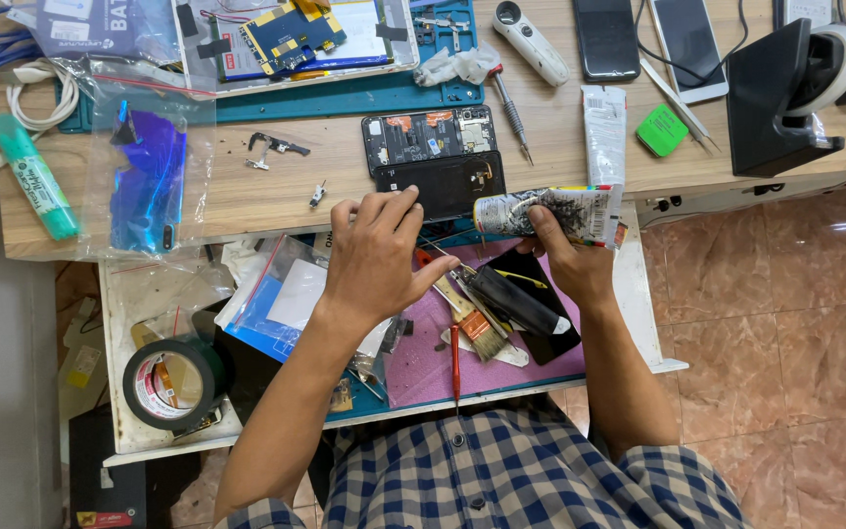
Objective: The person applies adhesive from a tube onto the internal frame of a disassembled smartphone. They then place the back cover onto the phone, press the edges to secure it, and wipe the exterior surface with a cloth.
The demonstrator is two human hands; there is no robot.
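My right hand (pixel 568 257) grips a crumpled glue tube (pixel 550 213), held sideways with its nozzle pointing left toward a black phone part (pixel 443 184) at the desk's front edge. My left hand (pixel 376 257) rests beside that part, fingertips touching its near edge, and seems to pinch something thin that I cannot make out. Just behind lies an opened phone (pixel 430 135) with its circuit board showing. Below the hands, on a purple mat (pixel 423 362) in the pulled-out drawer, lie a paintbrush (pixel 472 318), a red-handled screwdriver (pixel 455 358) and a black phone back (pixel 540 309).
A roll of dark tape (pixel 172 382) and plastic bags fill the drawer's left side. On the desk are a blue phone cover in a bag (pixel 149 181), a green tube (pixel 36 181), a white tube (pixel 603 132), two phones (pixel 643 39), a black stand (pixel 780 93) and a teal work mat (pixel 345 93).
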